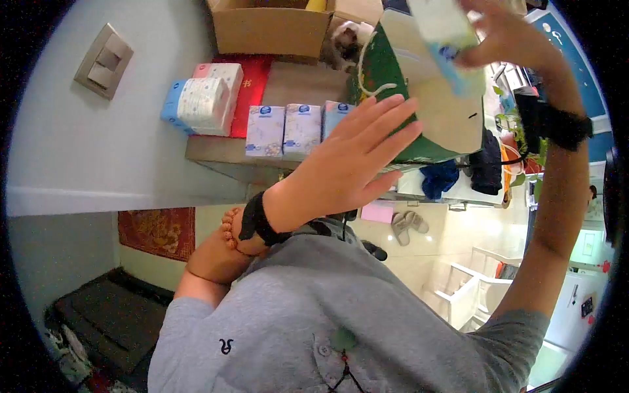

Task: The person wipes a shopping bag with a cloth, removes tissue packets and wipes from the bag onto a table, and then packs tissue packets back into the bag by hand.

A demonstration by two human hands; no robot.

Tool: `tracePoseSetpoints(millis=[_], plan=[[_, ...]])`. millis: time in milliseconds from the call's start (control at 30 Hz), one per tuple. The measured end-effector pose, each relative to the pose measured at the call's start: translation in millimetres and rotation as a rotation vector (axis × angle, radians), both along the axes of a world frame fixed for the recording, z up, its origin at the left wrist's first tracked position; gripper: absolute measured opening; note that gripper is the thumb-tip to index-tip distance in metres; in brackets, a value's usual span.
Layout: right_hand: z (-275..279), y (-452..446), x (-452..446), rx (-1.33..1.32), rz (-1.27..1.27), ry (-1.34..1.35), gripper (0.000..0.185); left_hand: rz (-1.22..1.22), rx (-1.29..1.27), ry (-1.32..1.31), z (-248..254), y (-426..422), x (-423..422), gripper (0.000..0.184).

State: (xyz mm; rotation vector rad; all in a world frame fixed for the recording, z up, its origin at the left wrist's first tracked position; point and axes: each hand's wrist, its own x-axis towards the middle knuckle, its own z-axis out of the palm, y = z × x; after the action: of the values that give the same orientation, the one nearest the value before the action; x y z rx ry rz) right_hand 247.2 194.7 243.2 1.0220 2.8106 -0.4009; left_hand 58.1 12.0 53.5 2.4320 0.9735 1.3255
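My left hand is spread with its fingers apart, its fingertips against the side of a green paper bag with white rope handles. Over the bag's open mouth, my right hand grips a white and blue tissue pack, blurred by motion. Just beyond my left hand, small tissue packs stand in a row on the surface, the rightmost partly hidden by my fingers. Farther left, larger tissue packs in blue and pink lie stacked on a red sheet.
An open cardboard box stands at the back, with a furry animal beside it. A wall switch is at the upper left. Dark cloth lies right of the bag. Slippers and a white chair are on the floor.
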Motion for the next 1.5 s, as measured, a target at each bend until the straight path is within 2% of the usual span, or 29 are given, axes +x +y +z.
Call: tracePoseSetpoints(millis=[100, 167, 200, 233, 267, 300, 333, 367, 467, 567, 667, 900, 1000, 1067, 1100, 1200, 1233, 1333, 1467, 1500], plan=[[-42.3, 14.7, 5.6, -0.083, 0.124, -0.138, 0.091, -0.024, 0.021, 0.11, 4.1, 11.5, 12.2, 0.064], [-71.5, 12.1, -7.6, -0.237, 0.113, -0.377, 0.096, -0.042, -0.004, 0.116, 2.1, 12.3, 15.5, 0.063], [-98.3, 23.2, -5.8, -0.139, 0.126, -0.517, 0.102, -0.045, -0.004, 0.111, 2.0, 13.9, 17.3, 0.063], [-107.3, 20.7, -11.7, -0.253, 0.055, -0.533, 0.106, -0.054, -0.017, 0.108, 1.1, 14.1, 16.5, 0.064], [-133.1, 37.9, -10.2, -0.308, 0.151, -0.483, 0.097, -0.05, -0.024, 0.104, 0.7, 12.8, 16.8, 0.064], [-158.7, 54.5, -7.4, -0.301, 0.159, -0.46, 0.096, -0.05, -0.036, 0.103, 0.2, 11.3, 16.9, 0.065], [-161.9, 52.9, -14.3, -0.292, 0.168, -0.434, 0.096, -0.049, -0.049, 0.106, 0.4, 9.9, 16.9, 0.065], [-163.0, 54.8, -24.1, -0.202, 0.128, -0.549, 0.097, -0.039, -0.071, 0.11, 2.3, 7.3, 16.5, 0.065], [-192.8, 81.3, -29.5, -0.124, 0.177, -0.474, 0.106, -0.039, -0.07, 0.102, 0.9, 3.9, 13.8, 0.065], [-222.8, 101.6, -32.4, 0.105, 0.242, -0.545, 0.081, -0.026, -0.064, 0.113, 0.0, 2.3, 10.8, 0.065], [-229.6, 108.2, -36.7, 0.141, 0.221, -0.556, 0.085, -0.029, -0.059, 0.088, -2.4, 2.6, 9.8, 0.065], [-232.4, 102.5, -41.0, 0.107, 0.145, -0.318, 0.096, 0.006, -0.102, 0.098, -1.8, 1.1, 12.7, 0.065], [-233.2, 95.5, -30.1, 0.123, 0.088, -0.325, 0.101, 0.002, -0.097, 0.116, -2.6, 2.5, 14.7, 0.065], [-207.2, 80.6, -35.3, 0.163, 0.034, -0.427, 0.108, 0.008, -0.091, 0.128, -4.3, 2.9, 15.9, 0.064], [-189.0, 71.7, -29.8, 0.198, 0.096, -0.417, 0.091, 0.001, -0.09, 0.129, -4.4, 3.6, 16.3, 0.065], [-147.7, 54.7, -33.4, 0.096, -0.043, -0.589, 0.082, 0.005, -0.093, 0.126, -5.3, 3.0, 16.6, 0.065], [-138.7, 47.1, -29.4, 0.091, -0.005, -0.529, 0.062, 0.013, -0.09, 0.119, -6.5, 3.7, 17.3, 0.065], [-122.4, 10.5, -31.5, -0.084, -0.059, -0.63, 0.066, 0.03, -0.062, 0.104, -6.6, 5.0, 21.9, 0.065], [-189.1, 6.3, -27.9, -0.127, 0.17, -0.678, 0.087, 0.025, -0.052, 0.107, -5.4, 4.9, 25.2, 0.066], [-205.0, 9.7, -26.0, -0.061, 0.182, -0.603, 0.091, 0.026, -0.055, 0.109, -5.2, 4.6, 24.7, 0.066]])
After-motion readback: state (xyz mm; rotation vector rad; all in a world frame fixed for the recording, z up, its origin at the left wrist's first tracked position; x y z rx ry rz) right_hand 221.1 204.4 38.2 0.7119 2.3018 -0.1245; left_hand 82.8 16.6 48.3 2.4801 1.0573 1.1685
